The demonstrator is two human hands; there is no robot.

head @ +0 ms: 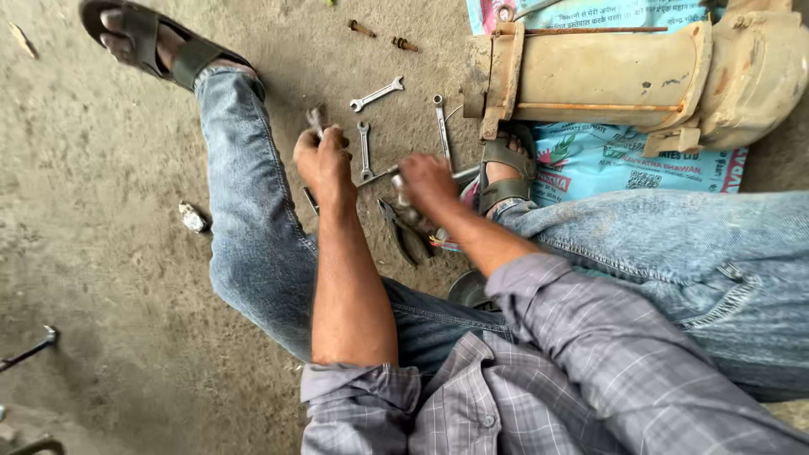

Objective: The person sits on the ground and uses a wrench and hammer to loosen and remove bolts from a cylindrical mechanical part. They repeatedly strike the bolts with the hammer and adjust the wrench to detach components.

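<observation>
Two hands among spanners on a concrete floor (101,253)

Left hand (323,160) is fisted around a small spanner (314,120); right hand (427,182) (blurred) clasps a metal tool (379,175), pliers (404,232) just beneath.

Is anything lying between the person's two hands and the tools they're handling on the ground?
Nothing visible does. The left hand already grips a small metal tool, and the right hand is closed on a thin metal rod. Loose wrenches lie beyond.
</observation>
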